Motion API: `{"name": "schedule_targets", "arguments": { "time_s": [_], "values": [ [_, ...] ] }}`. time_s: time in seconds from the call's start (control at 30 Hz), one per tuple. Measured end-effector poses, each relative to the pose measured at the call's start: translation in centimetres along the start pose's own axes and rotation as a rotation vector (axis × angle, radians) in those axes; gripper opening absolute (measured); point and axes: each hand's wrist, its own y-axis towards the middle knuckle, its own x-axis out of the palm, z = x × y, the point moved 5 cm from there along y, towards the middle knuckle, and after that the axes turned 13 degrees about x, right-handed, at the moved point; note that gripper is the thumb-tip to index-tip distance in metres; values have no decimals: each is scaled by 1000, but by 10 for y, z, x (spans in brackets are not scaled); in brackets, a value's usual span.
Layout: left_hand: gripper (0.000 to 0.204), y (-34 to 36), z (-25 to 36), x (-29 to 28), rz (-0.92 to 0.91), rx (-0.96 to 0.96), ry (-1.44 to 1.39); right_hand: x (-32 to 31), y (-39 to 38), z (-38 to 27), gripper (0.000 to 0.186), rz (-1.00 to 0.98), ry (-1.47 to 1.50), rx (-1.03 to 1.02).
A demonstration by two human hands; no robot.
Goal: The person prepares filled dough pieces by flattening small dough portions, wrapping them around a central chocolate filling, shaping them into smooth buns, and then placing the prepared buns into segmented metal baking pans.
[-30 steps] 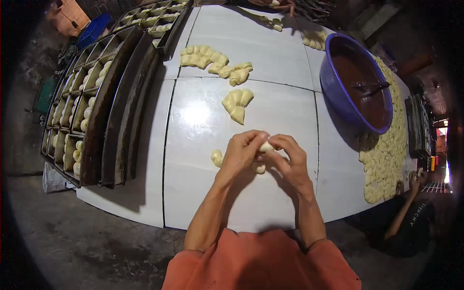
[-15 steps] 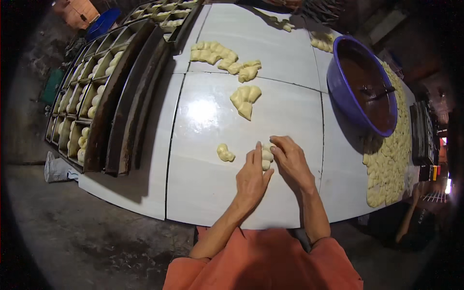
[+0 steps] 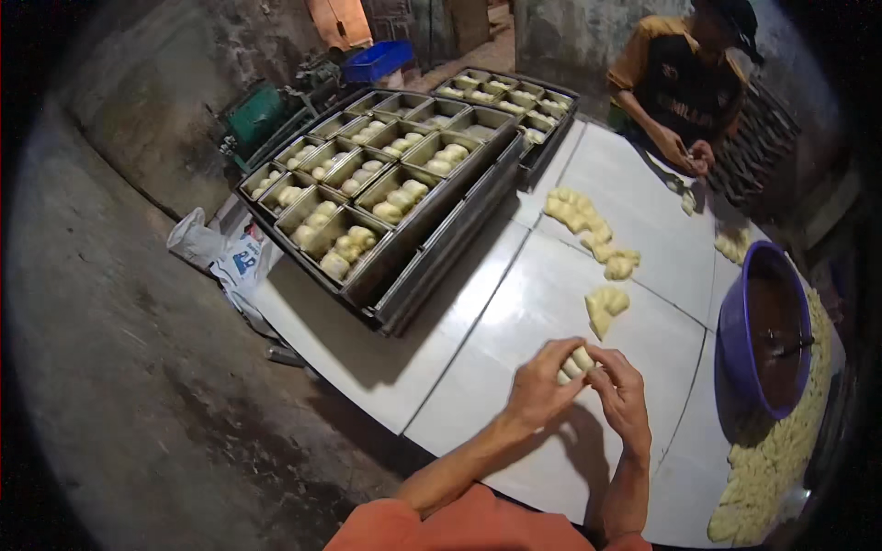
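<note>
Between both hands I hold a short row of pale dough balls (image 3: 576, 365), pressed side by side. My left hand (image 3: 540, 386) wraps it from the left, while the fingers of my right hand (image 3: 621, 393) pinch its right end. Both hands are closed on the dough, over the white tabletop (image 3: 478, 404). Just beyond them lies a yellowish dough piece (image 3: 605, 309). Farther off, a joined strip of dough lumps (image 3: 576, 211) stretches across the table.
Left of my hands stands a dark metal tray of divided tins (image 3: 386, 170) holding dough balls; another tray (image 3: 505, 92) is behind it. A purple basin (image 3: 735, 326) of brown liquid stands right, beside a dough sheet (image 3: 763, 477). Across the table, a person (image 3: 684, 92) handles dough.
The view has swung left, bringing the trays and the other person into sight. My hands have lifted the dough balls off the table. The small loose dough piece beside them is no longer visible.
</note>
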Motion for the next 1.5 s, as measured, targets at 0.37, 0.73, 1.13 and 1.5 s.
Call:
{"name": "schedule_targets", "arguments": {
  "time_s": [0.37,0.73,1.13,1.5],
  "values": [
    [45,185,-13,-339,203,280,610,50,74,-39,30,168,93,12],
    [50,359,-266,-479,-233,-197,1054,64,26,-9,39,603,219,533],
    [59,341,-274,-538,-461,-102,1149,-5,60,81,34,886,-103,475],
    [59,197,31,-393,-417,166,884,-62,136,110,37,821,-649,365]
  ]
}}
